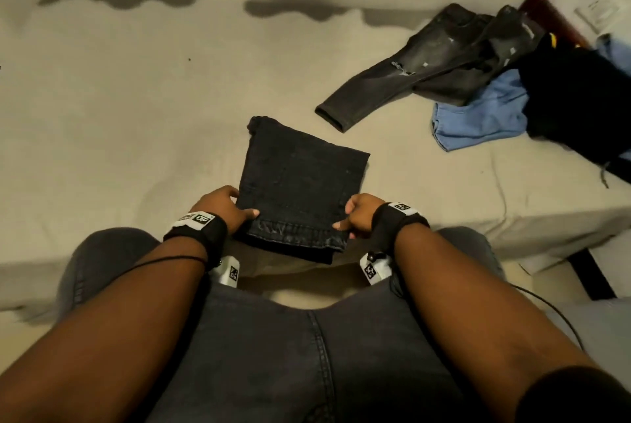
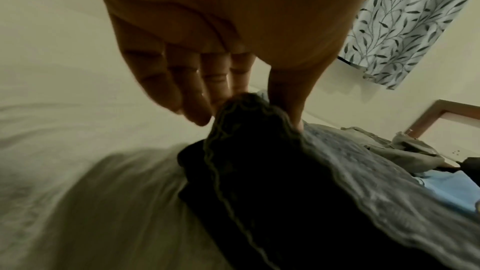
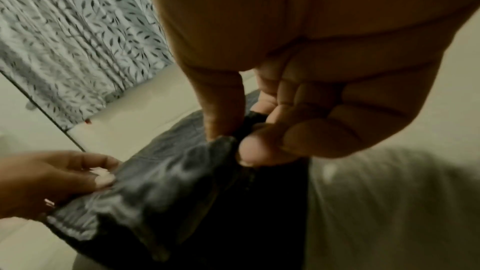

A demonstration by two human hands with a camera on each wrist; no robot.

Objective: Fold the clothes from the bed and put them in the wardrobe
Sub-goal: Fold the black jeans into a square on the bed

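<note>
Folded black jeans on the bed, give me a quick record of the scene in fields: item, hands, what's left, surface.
item: folded black jeans, a compact rectangle at the near edge of the bed
left hand: grips the near left corner, thumb on top
right hand: pinches the near right corner
still unfolded: grey ripped jeans, blue garment, black garment, heaped at far right
surface: beige sheet
wardrobe: not in view

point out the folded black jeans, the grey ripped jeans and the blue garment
folded black jeans [image 1: 300, 183]: head view, middle of the top panel
grey ripped jeans [image 1: 392, 81]: head view, leg below the knee rip
blue garment [image 1: 478, 119]: head view, middle of the exposed cloth
</note>
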